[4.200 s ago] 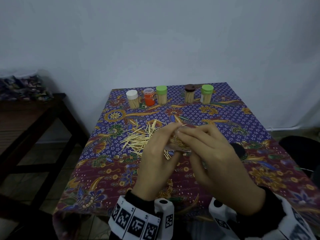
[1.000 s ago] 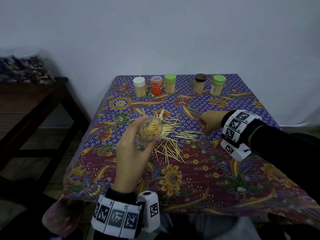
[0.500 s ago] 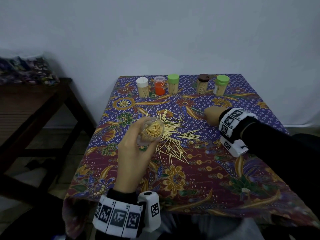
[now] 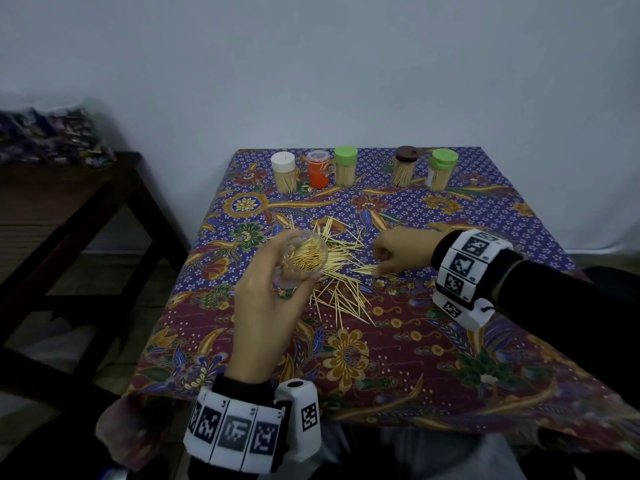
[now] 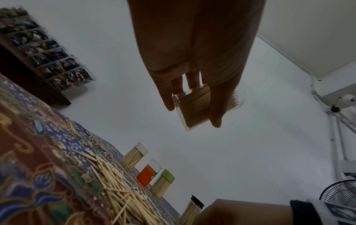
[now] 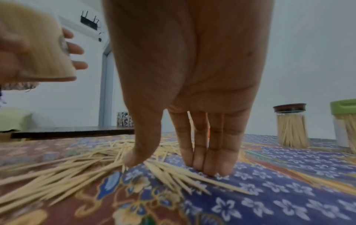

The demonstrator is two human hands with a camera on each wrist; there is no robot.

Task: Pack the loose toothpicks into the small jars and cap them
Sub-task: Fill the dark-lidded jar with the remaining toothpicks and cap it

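Five capped jars (image 4: 346, 167) line the tabletop (image 4: 398, 358) with no readable labels. Head view: your left hand (image 4: 266, 306) grips the open jar (image 4: 303, 259); your right hand (image 4: 401, 252), farther back half a second ago, now reaches the loose toothpicks (image 4: 341, 282). Right wrist: straight fingers (image 6: 200, 144) press them.

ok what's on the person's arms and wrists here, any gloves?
No gloves: left hand and right hand are bare. Both arms wear black long sleeves. Each wrist carries a white segmented band printed with square black-and-white fiducial markers, plus a white boxy camera module with a dark lens.

floral blue-maroon tablecloth (image 4: 398, 358), orange jar (image 4: 318, 171)
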